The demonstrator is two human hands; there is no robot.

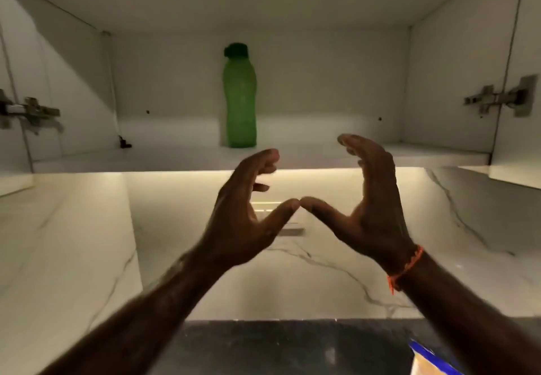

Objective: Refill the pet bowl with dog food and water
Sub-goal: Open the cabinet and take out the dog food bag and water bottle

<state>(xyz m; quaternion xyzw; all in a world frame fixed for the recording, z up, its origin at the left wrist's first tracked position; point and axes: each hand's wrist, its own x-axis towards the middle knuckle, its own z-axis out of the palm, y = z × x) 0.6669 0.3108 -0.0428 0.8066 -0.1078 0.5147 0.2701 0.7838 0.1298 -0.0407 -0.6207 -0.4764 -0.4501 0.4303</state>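
Observation:
A tall green bottle (239, 99) with a dark green cap stands upright on the floor of an open white wall cabinet (175, 156), near its back. Below and in front of the shelf edge, my left hand (248, 213) and my right hand (371, 199) are raised with palms facing each other. Their fingers are loosely curved and hold nothing, and the two thumb tips nearly touch. Neither hand touches the bottle. An orange thread band circles my right wrist. No pet bowl is in view.
Both cabinet doors stand open, with metal hinges at left (32, 112) and right (497, 99). A lit marble backsplash (292, 272) lies under the cabinet, above a dark countertop (278, 348). The corner of a blue and yellow bag (427, 360) shows at bottom right.

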